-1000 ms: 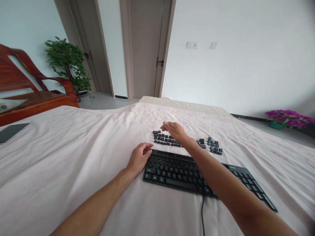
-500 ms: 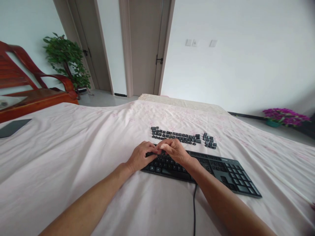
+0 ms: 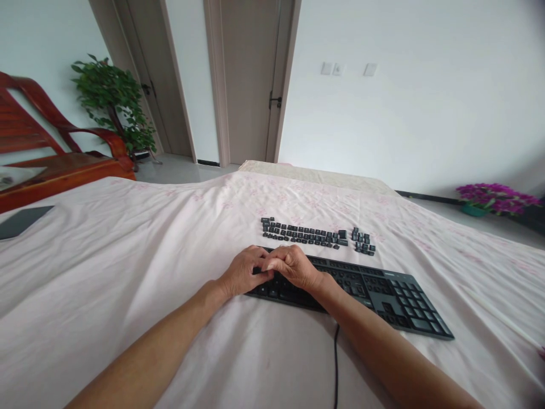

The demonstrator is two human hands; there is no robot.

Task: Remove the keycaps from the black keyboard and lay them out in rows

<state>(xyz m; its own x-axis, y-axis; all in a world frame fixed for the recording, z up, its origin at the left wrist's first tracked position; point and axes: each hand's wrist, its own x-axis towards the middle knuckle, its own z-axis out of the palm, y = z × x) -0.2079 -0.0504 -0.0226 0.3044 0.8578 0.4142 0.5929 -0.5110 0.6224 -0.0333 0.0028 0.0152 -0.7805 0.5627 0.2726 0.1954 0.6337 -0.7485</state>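
A black keyboard (image 3: 374, 287) lies on a pale pink sheet (image 3: 128, 272), its cable running toward me. Both hands rest over its left end, fingertips together. My left hand (image 3: 242, 272) has its fingers curled against the top-left keys. My right hand (image 3: 293, 266) is bent in a pinch beside it, over the same keys. What the fingers grip is hidden. Beyond the keyboard, rows of loose black keycaps (image 3: 304, 234) lie on the sheet, with a smaller group (image 3: 363, 243) to their right.
A dark flat device (image 3: 21, 221) lies at the sheet's left edge. A red wooden chair (image 3: 51, 153) and a green potted plant (image 3: 114, 105) stand at the far left. Doors (image 3: 249, 79) are behind, purple flowers (image 3: 494, 196) at the right wall.
My right hand came back from the loose keycaps to the keyboard's left end and met my left hand there. The view has shifted a little, and the hands have closed together.
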